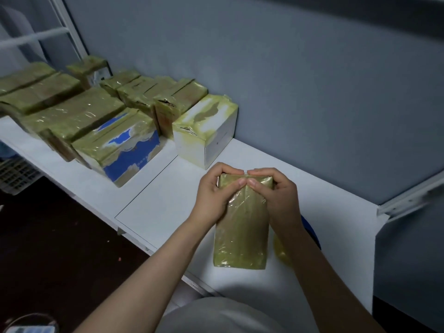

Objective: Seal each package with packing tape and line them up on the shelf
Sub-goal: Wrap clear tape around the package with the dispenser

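Item: one olive-green, tape-wrapped rectangular package, lying flat on the white shelf top near its front edge, long axis pointing away from the person. Left hand and right hand both grip its far end: fingers curled over the far edge, thumbs pressed on the upper face, thumb tips nearly meeting at the middle. Behind it, apart: a white cardboard box partly covered in yellowish tape. To that box's left, across a gap: a blue-and-white printed box under the same tape. Further left and back: a close-packed group of olive taped packages, several touching. On the right of the held package, partly hidden by the right forearm: a yellowish translucent object with a blue edge; its kind cannot be told. Backdrop: plain grey wall. Below the shelf, left: dark floor.
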